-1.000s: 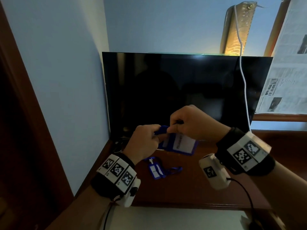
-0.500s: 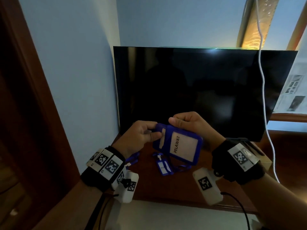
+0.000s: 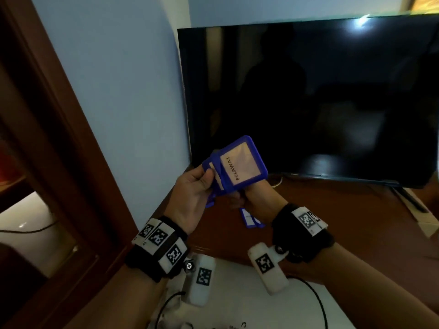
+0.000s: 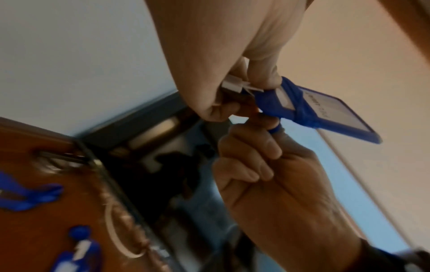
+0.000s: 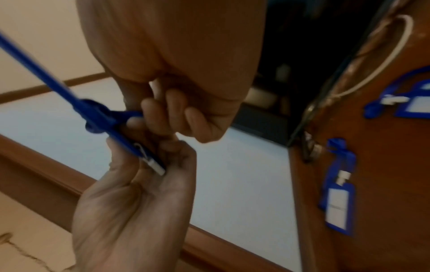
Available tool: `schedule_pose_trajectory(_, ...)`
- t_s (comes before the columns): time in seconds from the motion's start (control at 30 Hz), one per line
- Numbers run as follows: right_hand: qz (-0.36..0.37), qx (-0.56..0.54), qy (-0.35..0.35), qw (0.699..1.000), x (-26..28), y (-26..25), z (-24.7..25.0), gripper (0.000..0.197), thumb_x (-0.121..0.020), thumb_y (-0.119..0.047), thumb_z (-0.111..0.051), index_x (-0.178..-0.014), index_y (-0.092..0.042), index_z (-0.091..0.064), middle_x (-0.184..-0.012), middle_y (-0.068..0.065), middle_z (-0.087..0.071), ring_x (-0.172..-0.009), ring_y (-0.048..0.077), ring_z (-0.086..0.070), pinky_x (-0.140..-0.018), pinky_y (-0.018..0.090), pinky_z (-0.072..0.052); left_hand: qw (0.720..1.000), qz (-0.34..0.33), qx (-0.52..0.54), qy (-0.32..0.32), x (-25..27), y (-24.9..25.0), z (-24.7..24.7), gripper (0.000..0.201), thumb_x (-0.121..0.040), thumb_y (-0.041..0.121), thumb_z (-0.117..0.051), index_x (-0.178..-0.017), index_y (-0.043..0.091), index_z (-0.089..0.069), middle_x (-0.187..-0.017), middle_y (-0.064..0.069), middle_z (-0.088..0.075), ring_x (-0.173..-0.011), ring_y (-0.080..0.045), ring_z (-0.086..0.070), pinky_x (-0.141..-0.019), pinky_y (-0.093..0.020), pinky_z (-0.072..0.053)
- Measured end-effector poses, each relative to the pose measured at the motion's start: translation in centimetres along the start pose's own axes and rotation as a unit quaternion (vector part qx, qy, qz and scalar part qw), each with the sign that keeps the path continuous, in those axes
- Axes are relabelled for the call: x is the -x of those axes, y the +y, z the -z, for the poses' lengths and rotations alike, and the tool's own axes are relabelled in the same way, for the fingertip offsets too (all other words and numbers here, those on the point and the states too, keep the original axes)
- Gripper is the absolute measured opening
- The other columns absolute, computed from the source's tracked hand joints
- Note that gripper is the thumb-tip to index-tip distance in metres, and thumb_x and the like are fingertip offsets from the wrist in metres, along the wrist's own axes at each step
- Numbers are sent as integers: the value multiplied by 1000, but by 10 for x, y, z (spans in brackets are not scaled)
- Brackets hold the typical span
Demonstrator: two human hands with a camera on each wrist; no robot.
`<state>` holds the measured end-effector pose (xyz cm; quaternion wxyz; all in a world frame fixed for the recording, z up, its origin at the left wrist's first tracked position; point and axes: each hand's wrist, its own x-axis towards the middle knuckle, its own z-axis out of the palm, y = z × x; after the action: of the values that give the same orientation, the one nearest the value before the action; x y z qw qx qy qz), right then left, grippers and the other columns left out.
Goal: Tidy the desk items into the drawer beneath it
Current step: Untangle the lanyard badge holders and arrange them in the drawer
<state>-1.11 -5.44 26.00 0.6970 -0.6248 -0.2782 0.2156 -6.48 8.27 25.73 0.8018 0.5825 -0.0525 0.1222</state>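
Observation:
A blue badge holder (image 3: pixel 240 167) with a white "PELAWAT" card is held up in front of the TV, its blue strap wrapped round it. My left hand (image 3: pixel 206 178) pinches its clip end between thumb and fingers, seen close as the left hand (image 4: pixel 223 104) on the badge holder (image 4: pixel 325 112). My right hand (image 3: pixel 244 198) sits just below, curled round the strap end; the right hand (image 5: pixel 160 117) shows this. Two more blue badge holders lie on the desk: a second badge holder (image 5: pixel 337 202) and a third badge holder (image 5: pixel 414 103). No drawer is visible.
A black TV (image 3: pixel 308 103) stands at the back of the brown wooden desk (image 3: pixel 344 222), with a white cable (image 5: pixel 384 60) looped at its foot. The wall and a dark wooden door frame (image 3: pixel 59 138) close the left side. A white surface (image 3: pixel 237 295) with cords lies below the desk's front edge.
The badge holder has risen and tilted upward. My right hand moved from its top edge to below it, onto the strap. My left hand kept its pinch.

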Motion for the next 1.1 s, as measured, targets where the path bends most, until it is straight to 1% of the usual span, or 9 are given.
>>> schedule_pose_trajectory(0.13,-69,79,-27,994,-7,50,12,30,-100,-13,-42,-75,-19,-59,-52,-3,-55,-45,10,-46,-48,23,-37,995,21,-70,73,20,-29,31,30,-87,18,-53,-107,0,-65,-100,-14,-72,-95,-27,-67,-87,-38,-53)
schedule_pose_trajectory(0.23,-144,148,26,978,-24,102,31,21,-96,-16,-52,-79,-21,-63,-69,5,-62,-57,17,-53,-51,25,-39,960,82,-245,104,32,-50,79,15,-88,5,-60,-91,14,-71,-90,-6,-74,-89,-23,-68,-83,-30,-52)
schedule_pose_trajectory(0.33,-192,317,119,921,-43,158,63,17,-91,-31,-60,-98,-15,-63,-101,9,-62,-88,24,-59,-74,32,-45,857,142,-496,-5,42,-67,131,16,-77,28,-69,-75,12,-67,-80,-6,-69,-79,-22,-65,-74,-33,-52)
schedule_pose_trajectory(0.43,-265,449,162,838,-50,193,87,55,-87,-37,-62,-137,-22,-45,-141,14,-36,-128,38,-36,-104,43,-35,728,234,-622,-166,45,-84,155,19,-80,28,-68,-69,15,-59,-80,-4,-62,-76,-18,-61,-71,-32,-47)
schedule_pose_trajectory(0.53,-299,512,135,794,-55,203,96,70,-87,-40,-60,-147,-32,-25,-157,6,-11,-138,38,-19,-110,50,-28,641,301,-655,-264,41,-103,164,22,-87,25,-62,-73,8,-58,-85,-6,-60,-80,-19,-59,-70,-30,-45)
schedule_pose_trajectory(0.67,-352,506,90,782,-64,219,97,75,-89,-47,-57,-150,-35,-15,-161,4,3,-144,36,-5,-114,54,-18,560,315,-670,-372,33,-127,161,28,-91,23,-59,-97,-2,-67,-97,-16,-63,-92,-28,-60,-72,-30,-43)
schedule_pose_trajectory(0.87,-327,581,133,733,-53,240,79,56,-87,-44,-61,-136,-26,-41,-150,11,-27,-136,37,-25,-105,56,-32,476,335,-663,-472,43,-169,159,31,-85,26,-68,-102,0,-69,-109,-18,-62,-94,-32,-61,-79,-37,-49)
schedule_pose_trajectory(1.0,-332,599,153,713,-53,238,71,57,-87,-36,-62,-135,-17,-38,-144,13,-31,-133,37,-27,-102,56,-35,472,382,-586,-537,57,-193,166,31,-82,22,-72,-57,13,-55,-52,-4,-55,-53,-19,-45,-65,-33,-42)
schedule_pose_trajectory(1.1,-348,602,135,706,-54,234,66,64,-83,-28,-66,-136,-12,-35,-141,14,-35,-130,37,-31,-98,51,-41,468,385,-597,-526,72,-206,173,38,-81,17,-73,-57,26,-46,-41,11,-51,-55,-7,-42,-75,-34,-48)
